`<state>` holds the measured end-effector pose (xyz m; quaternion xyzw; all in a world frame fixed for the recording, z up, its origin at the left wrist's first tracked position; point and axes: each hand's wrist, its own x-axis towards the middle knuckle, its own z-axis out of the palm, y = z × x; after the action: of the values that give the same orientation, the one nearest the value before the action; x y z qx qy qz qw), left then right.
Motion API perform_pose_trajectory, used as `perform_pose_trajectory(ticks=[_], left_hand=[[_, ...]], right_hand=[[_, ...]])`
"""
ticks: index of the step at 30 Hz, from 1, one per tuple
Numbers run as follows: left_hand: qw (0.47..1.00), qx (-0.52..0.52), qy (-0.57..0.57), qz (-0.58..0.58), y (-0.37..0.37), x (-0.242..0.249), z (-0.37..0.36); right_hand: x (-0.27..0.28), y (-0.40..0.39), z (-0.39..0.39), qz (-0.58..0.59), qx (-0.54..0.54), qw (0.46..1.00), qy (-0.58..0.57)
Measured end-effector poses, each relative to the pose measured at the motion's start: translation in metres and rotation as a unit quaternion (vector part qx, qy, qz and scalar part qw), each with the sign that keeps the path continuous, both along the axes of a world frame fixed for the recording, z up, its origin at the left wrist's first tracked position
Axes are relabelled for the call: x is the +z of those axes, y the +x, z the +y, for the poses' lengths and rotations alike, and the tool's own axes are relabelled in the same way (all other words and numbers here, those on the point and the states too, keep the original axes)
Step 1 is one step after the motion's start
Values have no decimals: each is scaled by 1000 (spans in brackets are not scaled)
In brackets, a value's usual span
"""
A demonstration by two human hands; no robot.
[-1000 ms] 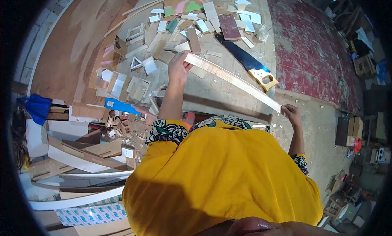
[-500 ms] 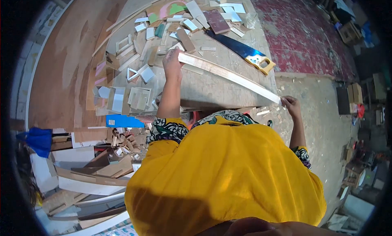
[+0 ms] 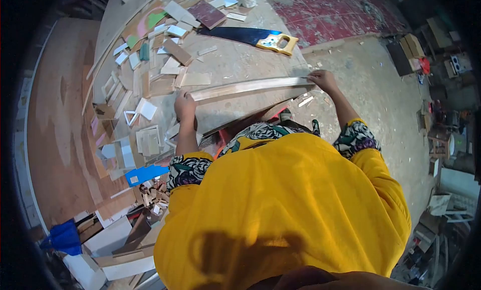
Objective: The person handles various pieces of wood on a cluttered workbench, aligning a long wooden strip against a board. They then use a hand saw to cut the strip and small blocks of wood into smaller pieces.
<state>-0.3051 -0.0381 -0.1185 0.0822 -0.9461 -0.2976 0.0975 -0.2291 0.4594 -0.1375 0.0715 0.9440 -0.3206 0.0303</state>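
Note:
A long, thin wooden strip (image 3: 250, 86) spans the space between my two hands, over the near part of the worktable (image 3: 225, 112). My left hand (image 3: 185, 107) is closed on its left end, close to the tabletop. At the strip's right end, near the table's right corner, my right hand (image 3: 323, 81) pinches it. Beyond the strip lies a handsaw (image 3: 245, 36) with a yellow handle, its dark blade pointing left. A flat wood piece (image 3: 196, 79) rests just behind the strip's left part.
Wood offcuts (image 3: 177, 51) and a dark red block (image 3: 207, 14) lie at the back left. Small frames (image 3: 148, 141) and a blue piece (image 3: 146, 175) are at the near left. Wood scraps (image 3: 304, 98) lie on the floor right of the table.
The view has turned and shifted. The strip, held at both ends as before, now runs nearly level across the view instead of sloping down to the right; my right hand appears higher and farther left.

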Motion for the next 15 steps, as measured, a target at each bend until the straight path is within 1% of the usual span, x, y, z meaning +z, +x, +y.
perform_pose_trajectory(ticks=[2, 3, 5, 6, 7, 8, 9, 10, 11, 13, 14, 15], left_hand=[[993, 44, -84, -66, -4, 1, -3], [994, 38, -83, -65, -5, -3, -8], [993, 12, -92, -69, -6, -12, -18], [994, 12, -87, -67, -5, -10, -18], [994, 6, -86, -67, -4, -8, -16], [996, -14, -79, -42, -2, -7, -15], [997, -32, -73, -17, 1, -1, -11], [995, -30, -82, -41, 5, 9, -3], [995, -34, -81, -41, 7, 7, 1], [974, -138, -150, 100, 8, 3, 8], [974, -141, -149, 99, 8, 1, 16], [969, -183, -128, 103, 11, 1, 28]], right_hand=[[-1, -9, -6, 47, -2, 998, 41], [-1, -11, -6, 47, -8, 998, 43], [-1, -11, -4, 126, -44, 991, 22], [3, -8, -1, 132, -64, 989, 14], [-5, -7, 7, 131, -70, 989, 16], [-18, -8, 15, 137, -143, 975, -98], [-24, -6, 21, 141, -213, 944, -210], [-30, -1, 29, 107, -232, 941, -222], [-36, 3, 36, 107, -236, 940, -221], [-30, 15, 34, -68, -274, 910, -303], [-31, 18, 29, -75, -266, 901, -335], [-29, 19, 25, -75, -268, 900, -334]])
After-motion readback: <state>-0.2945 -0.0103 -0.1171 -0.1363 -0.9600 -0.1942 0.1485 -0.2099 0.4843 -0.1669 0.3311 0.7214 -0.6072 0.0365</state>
